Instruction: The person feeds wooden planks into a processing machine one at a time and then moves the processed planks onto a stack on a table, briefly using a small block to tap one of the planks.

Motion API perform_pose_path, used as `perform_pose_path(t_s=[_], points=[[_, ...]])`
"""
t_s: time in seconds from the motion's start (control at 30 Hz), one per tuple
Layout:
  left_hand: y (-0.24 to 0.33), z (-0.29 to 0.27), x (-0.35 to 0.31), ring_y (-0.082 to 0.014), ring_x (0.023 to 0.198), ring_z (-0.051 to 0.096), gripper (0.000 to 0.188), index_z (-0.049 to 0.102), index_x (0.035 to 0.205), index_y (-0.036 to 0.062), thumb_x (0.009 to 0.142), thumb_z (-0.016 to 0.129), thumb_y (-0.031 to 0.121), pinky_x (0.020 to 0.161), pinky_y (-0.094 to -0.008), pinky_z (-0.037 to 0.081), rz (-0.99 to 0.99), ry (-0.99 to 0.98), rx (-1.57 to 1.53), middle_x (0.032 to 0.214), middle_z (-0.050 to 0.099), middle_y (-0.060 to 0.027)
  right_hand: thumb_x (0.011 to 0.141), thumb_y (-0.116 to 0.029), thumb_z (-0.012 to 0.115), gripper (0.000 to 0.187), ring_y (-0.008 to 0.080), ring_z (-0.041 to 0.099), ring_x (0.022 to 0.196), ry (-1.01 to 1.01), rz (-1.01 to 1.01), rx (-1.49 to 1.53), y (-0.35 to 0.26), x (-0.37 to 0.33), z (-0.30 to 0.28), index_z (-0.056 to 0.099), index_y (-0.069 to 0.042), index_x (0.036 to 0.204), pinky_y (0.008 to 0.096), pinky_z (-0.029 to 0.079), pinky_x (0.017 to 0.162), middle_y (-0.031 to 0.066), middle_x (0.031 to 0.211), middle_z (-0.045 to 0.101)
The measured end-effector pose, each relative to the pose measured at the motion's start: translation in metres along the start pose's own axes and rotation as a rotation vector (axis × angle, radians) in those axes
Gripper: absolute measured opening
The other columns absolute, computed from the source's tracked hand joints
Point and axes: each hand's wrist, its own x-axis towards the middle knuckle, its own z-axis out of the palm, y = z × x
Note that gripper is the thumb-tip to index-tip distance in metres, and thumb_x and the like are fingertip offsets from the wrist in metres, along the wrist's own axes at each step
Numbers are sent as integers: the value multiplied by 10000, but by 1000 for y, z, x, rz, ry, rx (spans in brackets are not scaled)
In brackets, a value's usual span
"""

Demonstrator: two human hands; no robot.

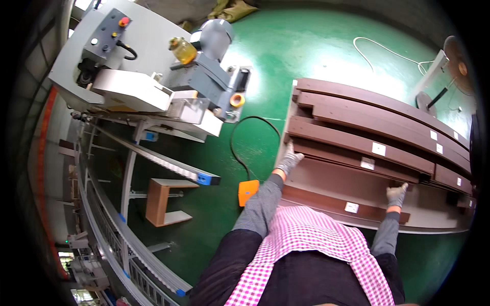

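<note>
Long dark-brown boards (367,115) lie in stacked rows on a pale base to my right, several with small white labels. My left hand (290,161), in a grey glove, is closed at the left end of one brown board (334,153) in the nearer part of the stack. Toward that board's right end, my right hand (396,195), also gloved, has its fingers at the near edge; part of its grip is hidden. Closer to my body, a single brown board (326,202) lies apart on the pale base (352,181).
A grey machine (204,71) with a control box (107,35) stands at the far left. Below it are a roller conveyor (163,163) and an open wooden frame (157,203). An orange foot pedal (248,192) with a black cable lies on the green floor. A fan (457,64) stands far right.
</note>
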Motion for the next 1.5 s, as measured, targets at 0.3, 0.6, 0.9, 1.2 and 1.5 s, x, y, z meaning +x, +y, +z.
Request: perform_pose_path(t_s=[0.3, 0.6, 0.9, 1.2, 1.5], points=[[-46, -112, 19, -297, 1177, 429, 485, 355, 1310, 113, 901, 464, 348, 978, -448, 350, -83, -18, -1260, 1357, 360, -152, 901, -474, 402, 626, 264, 364, 1262, 88, 37, 926, 85, -127, 66, 282, -53, 1349, 433, 366, 1003, 144, 1366, 360], [-29, -286, 55, -318, 1268, 316, 666, 367, 1281, 74, 813, 532, 518, 1031, -502, 279, -43, 345, -1717, 1374, 325, -128, 899, -443, 428, 637, 283, 306, 1295, -75, 132, 717, 114, -156, 136, 242, -69, 1380, 416, 304, 1027, 124, 1419, 286], [-8, -313, 103, -280, 1352, 172, 1015, 65, 1417, 111, 717, 592, 622, 1073, -454, 212, 35, 342, -1937, 1477, 138, -81, 890, -443, 452, 664, 312, 302, 1288, -218, 87, 482, 94, -167, 158, 232, -55, 1381, 433, 284, 1029, 164, 1408, 283], [-11, -307, 128, -275, 1076, 487, 645, 371, 1234, 148, 748, 675, 445, 866, -456, 464, -147, 444, -1978, 1166, 466, -100, 892, -414, 450, 677, 354, 253, 1307, -241, 144, 346, 114, -200, 154, 195, -23, 1382, 465, 243, 1053, 215, 1419, 231], [21, -197, 65, -202, 895, 586, 418, 511, 1074, 98, 747, 720, 253, 766, -400, 519, -91, 244, -1762, 986, 598, -29, 889, -308, 539, 479, 234, 560, 970, -692, 21, 91, 48, -246, 252, 396, -41, 1261, 355, 487, 822, 157, 1188, 501]])
